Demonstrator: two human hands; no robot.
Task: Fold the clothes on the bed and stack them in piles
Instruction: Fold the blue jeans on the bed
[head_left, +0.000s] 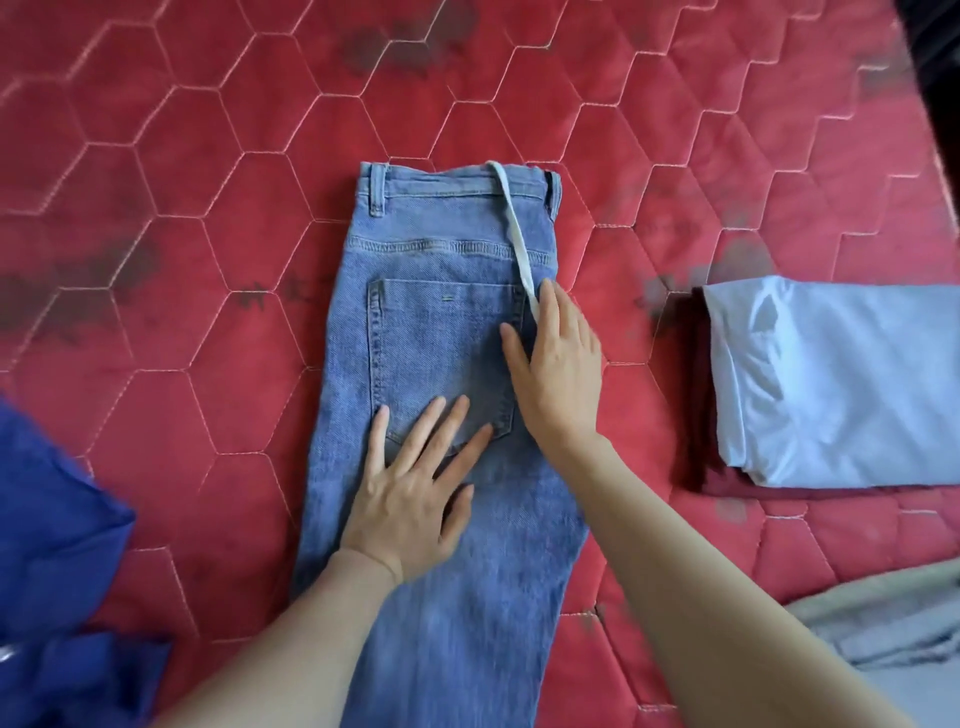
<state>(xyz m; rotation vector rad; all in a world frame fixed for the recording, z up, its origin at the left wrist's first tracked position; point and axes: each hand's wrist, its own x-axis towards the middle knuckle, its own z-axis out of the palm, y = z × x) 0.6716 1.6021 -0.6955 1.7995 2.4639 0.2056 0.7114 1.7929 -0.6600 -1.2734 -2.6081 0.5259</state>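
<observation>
While one pair of blue jeans (441, 364) lies folded lengthwise, back pocket up, in the middle of the red quilted bed (208, 156), two hands rest on it: the left hand (415, 493) lies flat with fingers spread over the pocket, and the right hand (558, 364) lies flat near the right edge, touching one white drawstring (511, 228). Right of them sits one stack, a folded pale blue garment (831, 384) on a maroon one (698, 395). One dark blue garment (57, 545) lies at the left edge. No writing is readable.
</observation>
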